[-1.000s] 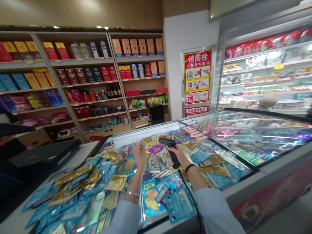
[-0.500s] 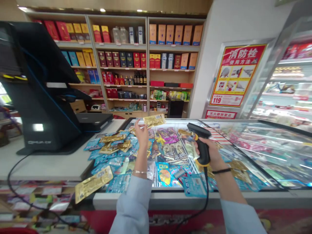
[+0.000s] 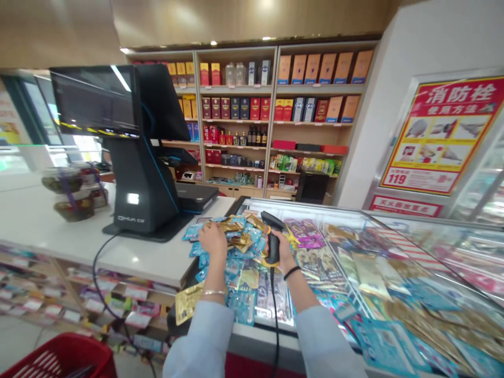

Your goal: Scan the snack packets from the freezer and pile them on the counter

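Note:
My right hand [image 3: 281,250] grips a black and yellow handheld barcode scanner [image 3: 272,242], its head raised and its cord hanging over the counter edge. My left hand [image 3: 213,239] lies on a heap of blue packets [image 3: 233,269] and gold packets [image 3: 241,240]. Its fingers are curled down onto the heap. Their tips are hidden, so what they pinch does not show. Nearer me, a single gold packet [image 3: 188,303] rests at the corner by my left forearm. More blue packets [image 3: 388,341] and gold packets [image 3: 427,320] lie on the glass at the right.
A black checkout terminal [image 3: 147,184] stands on the white counter [image 3: 157,262], left of the heap. Purple packets [image 3: 307,233] show in the glass-topped case [image 3: 334,212]. Jars [image 3: 73,191] stand at the far left. A red basket [image 3: 63,357] is low at the left.
The view has swung left. My left hand, which held up a gold packet, has come down onto the heap. My right hand has brought the scanner left, close to the heap.

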Demonstrator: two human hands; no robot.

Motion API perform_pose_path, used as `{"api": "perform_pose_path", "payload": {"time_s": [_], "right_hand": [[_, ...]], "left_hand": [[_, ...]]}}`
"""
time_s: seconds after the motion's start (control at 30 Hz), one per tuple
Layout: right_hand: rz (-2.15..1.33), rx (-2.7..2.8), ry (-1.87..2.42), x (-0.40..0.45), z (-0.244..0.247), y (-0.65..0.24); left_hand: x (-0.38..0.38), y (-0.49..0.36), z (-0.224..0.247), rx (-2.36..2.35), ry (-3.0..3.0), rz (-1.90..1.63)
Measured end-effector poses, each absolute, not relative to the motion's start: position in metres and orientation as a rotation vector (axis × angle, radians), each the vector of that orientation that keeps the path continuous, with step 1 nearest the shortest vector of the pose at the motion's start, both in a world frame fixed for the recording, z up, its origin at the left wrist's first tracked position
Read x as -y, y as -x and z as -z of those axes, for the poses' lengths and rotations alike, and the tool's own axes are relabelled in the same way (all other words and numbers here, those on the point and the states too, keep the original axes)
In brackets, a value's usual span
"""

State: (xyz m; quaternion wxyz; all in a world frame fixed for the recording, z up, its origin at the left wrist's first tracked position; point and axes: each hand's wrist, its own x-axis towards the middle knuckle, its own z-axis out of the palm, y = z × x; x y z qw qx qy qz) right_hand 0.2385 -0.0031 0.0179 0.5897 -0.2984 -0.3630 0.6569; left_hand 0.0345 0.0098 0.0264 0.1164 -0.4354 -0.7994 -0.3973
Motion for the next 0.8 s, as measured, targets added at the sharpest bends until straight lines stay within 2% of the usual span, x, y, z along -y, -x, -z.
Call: {"api": "perform_pose_path", "payload": {"time_s": [0.23, 0.8], "right_hand": [[-1.582, 0.779, 0.768, -0.014, 0.02, -0.229], [-1.631, 0.822, 0.602, -0.013, 0.026, -0.241]], "left_hand": [[-0.013, -0.045, -0.015, 2.358, 1.096, 1.017], [-0.012, -0.044, -0.006, 2.215, 1.162, 1.24]]}}
